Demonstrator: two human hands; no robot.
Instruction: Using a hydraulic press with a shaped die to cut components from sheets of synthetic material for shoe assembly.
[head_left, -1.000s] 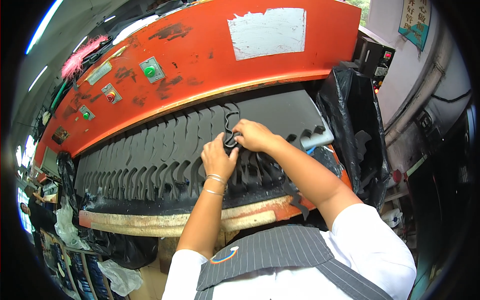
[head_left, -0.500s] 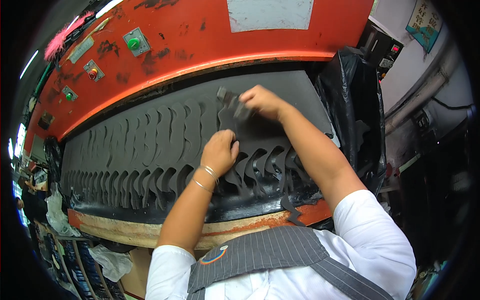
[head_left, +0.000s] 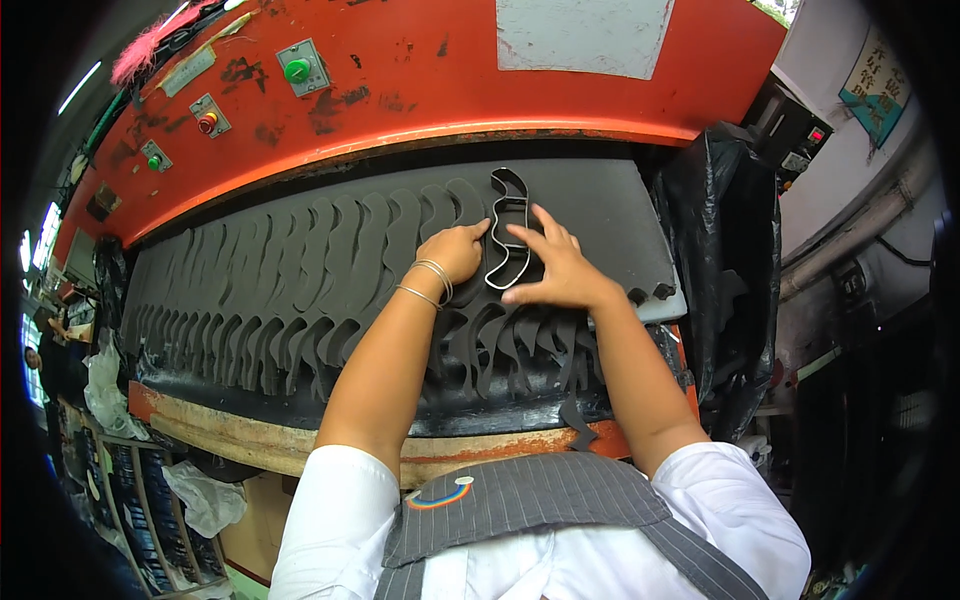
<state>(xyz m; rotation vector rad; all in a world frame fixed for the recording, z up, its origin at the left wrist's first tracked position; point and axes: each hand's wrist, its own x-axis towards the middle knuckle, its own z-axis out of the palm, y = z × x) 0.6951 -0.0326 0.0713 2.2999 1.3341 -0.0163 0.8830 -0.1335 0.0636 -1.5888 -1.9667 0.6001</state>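
A wavy metal cutting die (head_left: 513, 202), like a tall cookie cutter, stands on the dark grey foam sheet (head_left: 600, 195). My left hand (head_left: 450, 252) is at its left side, index finger stretched to its edge and the other fingers partly curled. On the other side, my right hand (head_left: 562, 270) is open with its fingers spread. Its fingertips reach the die's right wall and middle, and the thumb lies by the lower end. Left of the die, rows of wavy shapes are cut in the sheet. Curled foam strips (head_left: 345, 345) hang along the near edge.
An orange machine beam (head_left: 400, 90) with green and red buttons spans the far side. A black plastic bag (head_left: 715, 270) stands at the right end. The worn table edge (head_left: 440, 465) runs before me. Clear plastic bags (head_left: 205, 495) hang at the lower left.
The die has gone from my right hand's tilted grip above the sheet to standing on the foam. My right hand has spread its fingers; my left hand has shifted up beside the die.
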